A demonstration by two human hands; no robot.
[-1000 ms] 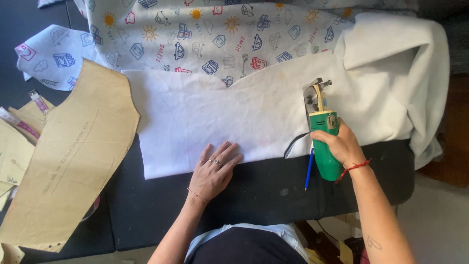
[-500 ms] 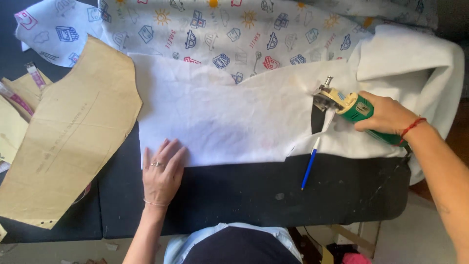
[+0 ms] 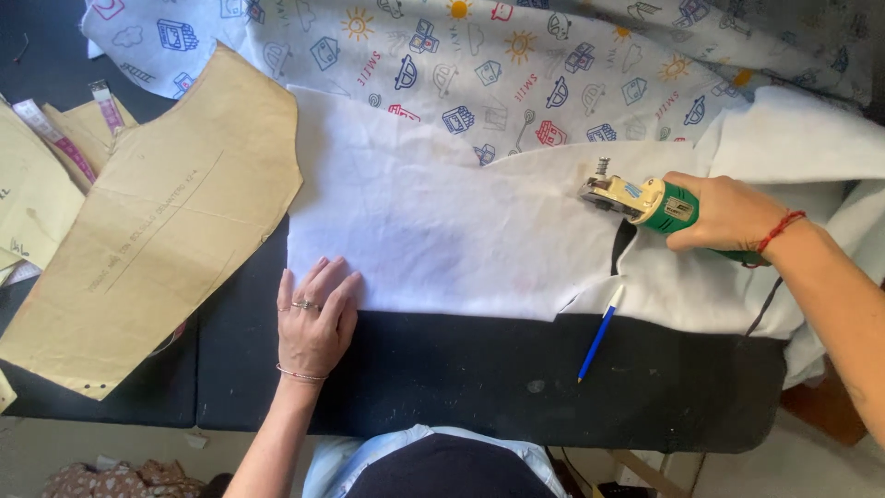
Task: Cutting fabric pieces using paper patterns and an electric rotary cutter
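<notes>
My right hand [image 3: 728,212] grips a green and yellow electric fabric cutter [image 3: 645,201], its blade end pointing left on the white fabric [image 3: 442,231]. A cut slit shows dark just below the cutter. My left hand [image 3: 316,318] lies flat with fingers spread on the lower left corner of the white fabric, at the edge of the black table [image 3: 479,378]. A blue pen [image 3: 599,334] lies on the table below the cutter. Printed fabric [image 3: 516,65] with small coloured pictures lies beyond the white piece.
A large brown paper pattern piece [image 3: 166,221] lies left of the fabric, with more paper pieces and a pink measuring tape [image 3: 60,138] at the far left. The table's front edge runs just above my lap. Floor shows at the lower right.
My right hand turned the cutter from upright to lying sideways and carried it up and left across the white fabric. My left hand slid left to the fabric's corner.
</notes>
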